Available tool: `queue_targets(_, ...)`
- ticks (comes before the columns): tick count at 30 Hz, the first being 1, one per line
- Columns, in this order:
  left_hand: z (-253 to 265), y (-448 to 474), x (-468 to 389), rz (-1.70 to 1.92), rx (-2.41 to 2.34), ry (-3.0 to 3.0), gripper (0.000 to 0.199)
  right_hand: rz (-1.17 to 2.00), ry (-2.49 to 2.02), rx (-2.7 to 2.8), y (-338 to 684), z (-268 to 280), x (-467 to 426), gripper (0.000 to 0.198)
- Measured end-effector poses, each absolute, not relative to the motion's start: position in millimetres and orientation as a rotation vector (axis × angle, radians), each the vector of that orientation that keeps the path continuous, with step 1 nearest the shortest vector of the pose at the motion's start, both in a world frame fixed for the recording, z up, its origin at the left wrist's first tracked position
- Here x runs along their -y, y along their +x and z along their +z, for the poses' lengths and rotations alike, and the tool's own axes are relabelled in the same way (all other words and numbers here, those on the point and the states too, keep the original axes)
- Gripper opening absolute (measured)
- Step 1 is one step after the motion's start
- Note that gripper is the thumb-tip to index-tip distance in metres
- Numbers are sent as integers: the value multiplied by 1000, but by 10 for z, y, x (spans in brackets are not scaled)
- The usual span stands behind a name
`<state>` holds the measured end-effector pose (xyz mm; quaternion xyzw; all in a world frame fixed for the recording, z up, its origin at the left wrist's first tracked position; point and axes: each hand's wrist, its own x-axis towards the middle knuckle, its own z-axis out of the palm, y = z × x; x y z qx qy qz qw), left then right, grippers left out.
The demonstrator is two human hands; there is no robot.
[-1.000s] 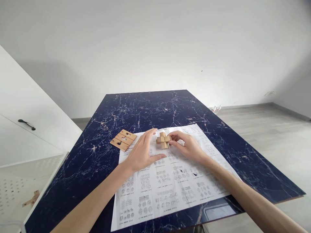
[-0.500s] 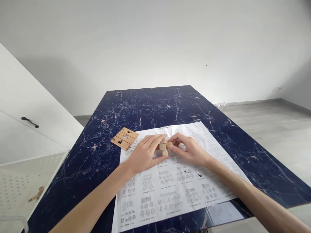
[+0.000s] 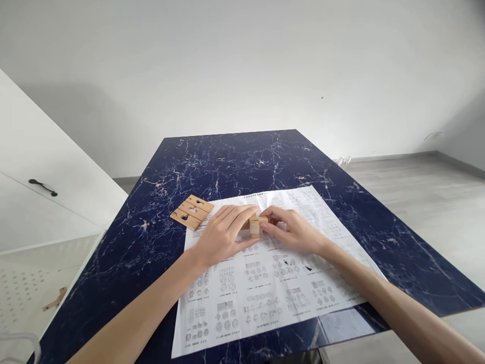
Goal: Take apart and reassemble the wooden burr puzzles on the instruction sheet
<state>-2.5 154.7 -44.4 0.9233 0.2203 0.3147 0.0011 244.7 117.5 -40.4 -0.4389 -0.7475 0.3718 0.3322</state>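
Observation:
Over the printed sheet (image 3: 261,283), a pale wooden burr puzzle (image 3: 255,228) of interlocking blocks is between my two hands. My left hand (image 3: 223,232) closes around its left side, fingers along the far end and thumb at the near end. Thumb and fingers of my right hand (image 3: 290,229) pinch a block end that sticks out on the right. Part of the puzzle is hidden behind my left fingers. Beyond my left hand lies a flat wooden puzzle (image 3: 192,212) of three numbered slats with cut-out holes, overlapping the sheet's corner.
Everything rests on a dark blue marbled table (image 3: 235,162). A white cabinet with a black handle (image 3: 43,187) stands at the left. Low on the left, a wooden piece (image 3: 56,299) lies on a perforated pale surface (image 3: 22,288). A white wall rises behind the table.
The puzzle's blocks look more aligned: the front cube now sits in line with the lower block. My hands keep their hold, and the view has shifted slightly.

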Motion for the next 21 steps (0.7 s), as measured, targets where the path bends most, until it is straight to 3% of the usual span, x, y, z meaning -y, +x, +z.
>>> queue_targets(10,-420,-2,-1536,1025,-647,2924,61,1007,-1075,1962,2500,-412,-1199,19)
queue_targets(21,-485,7,-1566,969,-755,2688,60,720,-1184,2070,2470,-454,-1172,22)
